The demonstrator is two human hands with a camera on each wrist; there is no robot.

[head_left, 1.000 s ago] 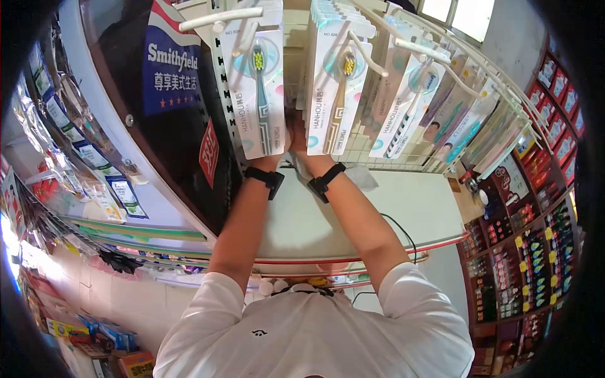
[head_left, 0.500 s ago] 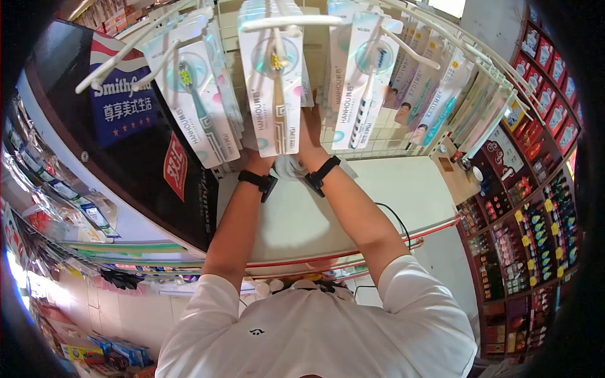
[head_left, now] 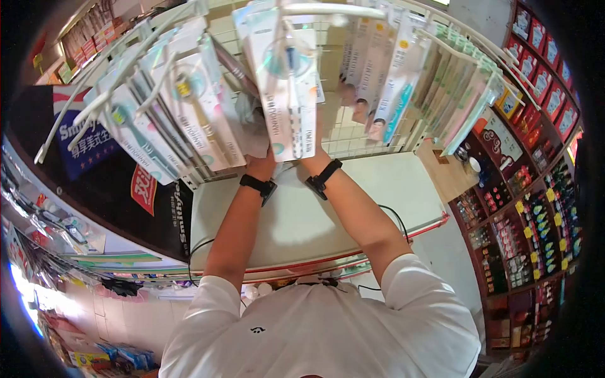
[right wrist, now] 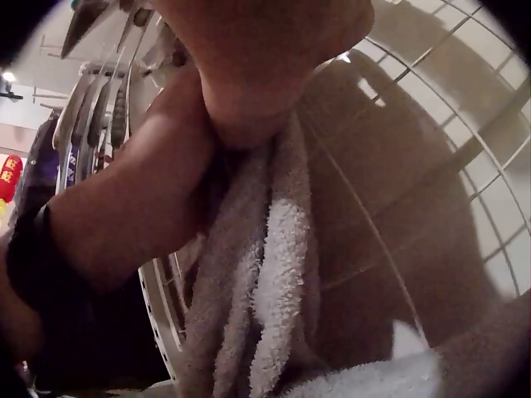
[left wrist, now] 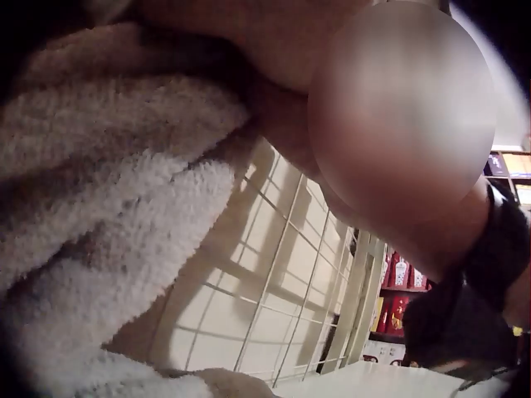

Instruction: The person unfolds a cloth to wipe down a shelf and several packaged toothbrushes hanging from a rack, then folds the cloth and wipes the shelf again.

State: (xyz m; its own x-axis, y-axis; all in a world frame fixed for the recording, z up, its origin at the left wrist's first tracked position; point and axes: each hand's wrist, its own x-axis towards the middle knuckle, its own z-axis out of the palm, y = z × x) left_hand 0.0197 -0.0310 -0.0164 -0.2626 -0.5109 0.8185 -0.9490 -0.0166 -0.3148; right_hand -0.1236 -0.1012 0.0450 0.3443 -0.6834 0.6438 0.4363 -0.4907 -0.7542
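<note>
Both hands reach in behind the hanging toothbrush packs, in front of a white wire grid [left wrist: 282, 274]. A fluffy pale towel [right wrist: 278, 274] hangs folded from the hands. My right hand [right wrist: 257, 66] grips it from above in the right wrist view, while my left hand [right wrist: 170, 141] comes in from the side and holds it as well. Most of the fingers are hidden by folds and shadow. In the head view a toothbrush pack [head_left: 287, 113] with a striped handle hangs in front of the hands and covers them, and a bit of greyish cloth shows beside it.
More toothbrush packs [head_left: 201, 120] hang on white hooks [head_left: 334, 9] to the left, others to the right. Below lies a white shelf [head_left: 296, 214] with a red edge and a dark cable. A black box [head_left: 126, 176] stands at left, stocked brown shelves [head_left: 523, 239] at right.
The hanging packs and black box have shifted left in the head view, and a different pack now hangs over the hands. Greyish cloth has come into sight beside the left hand.
</note>
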